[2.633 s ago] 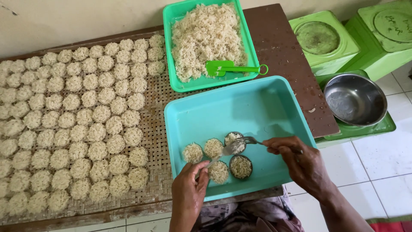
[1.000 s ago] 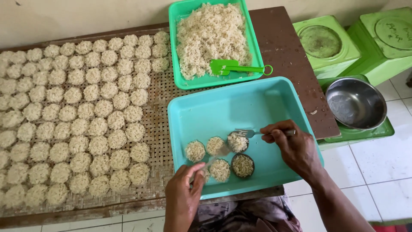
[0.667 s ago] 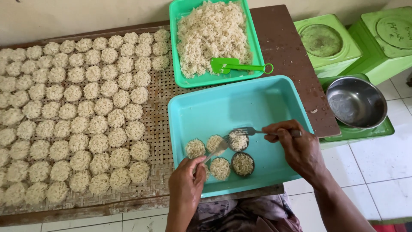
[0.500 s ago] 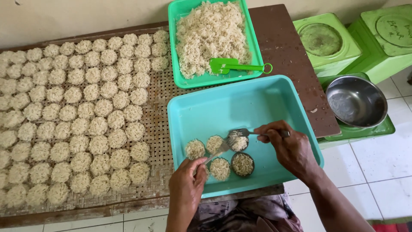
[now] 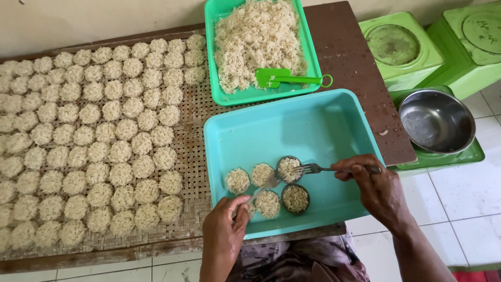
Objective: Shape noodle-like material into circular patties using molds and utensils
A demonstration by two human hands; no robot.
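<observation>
Right hand [image 5: 377, 187] has its fingers curled tight around the handle of a metal fork [image 5: 313, 168]. The fork lies almost level, long axis running left to right, tines pointing left and sitting on the noodle-filled round mould [image 5: 288, 168] in the turquoise tray [image 5: 334, 122]. Left hand [image 5: 223, 235] is pinched closed on a second fork [image 5: 267, 185], which slants up and to the right, tines near the noodle pucks [image 5: 238, 180] lined up at the tray's near side. Another filled mould [image 5: 295, 198] sits just below the first one.

Behind that, a green tray [image 5: 212, 62] holds a heap of loose noodles with a green plastic scoop [image 5: 284, 78] lying on it, handle pointing right. Left of both trays, a woven mat [image 5: 195, 112] is covered in rows of round noodle nests. On the right are two light green square tins [image 5: 399, 49] with round lids, and a steel bowl [image 5: 436, 121] on a green lid.
</observation>
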